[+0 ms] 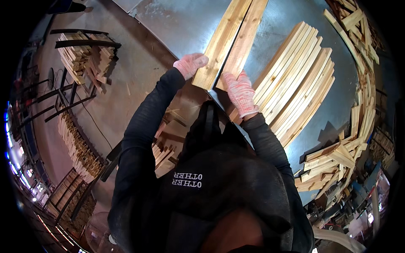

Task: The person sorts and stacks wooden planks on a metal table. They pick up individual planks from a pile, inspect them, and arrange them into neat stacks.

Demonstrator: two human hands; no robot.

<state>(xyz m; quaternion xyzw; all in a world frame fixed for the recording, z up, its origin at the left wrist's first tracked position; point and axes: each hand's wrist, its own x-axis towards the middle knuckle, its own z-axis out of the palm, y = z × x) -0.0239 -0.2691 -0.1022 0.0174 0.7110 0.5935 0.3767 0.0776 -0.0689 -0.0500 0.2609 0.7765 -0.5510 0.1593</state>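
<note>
Two boards lay side by side on the metal bench (295,25), long axes running away from the person, up-right. L hand (190,64) was closed on near end of left board (222,42); R hand (240,92) lay flat, fingers open, against near end of right board (244,42), w/ slat stack (295,80) just to its right. Both hands equally near

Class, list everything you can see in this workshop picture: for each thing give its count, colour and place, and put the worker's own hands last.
Boards: two, pale wood, side by side on the table, near ends under the hands.
Slat row: many, pale wood, right of the boards.
Loose offcuts: a heap, pale, table's right edge.
Metal table: one, grey.
Floor stacks: several, pale wood, left.
Left hand: pink-white glove, on the left board's end.
Right hand: same glove, on the right board's end.
</note>
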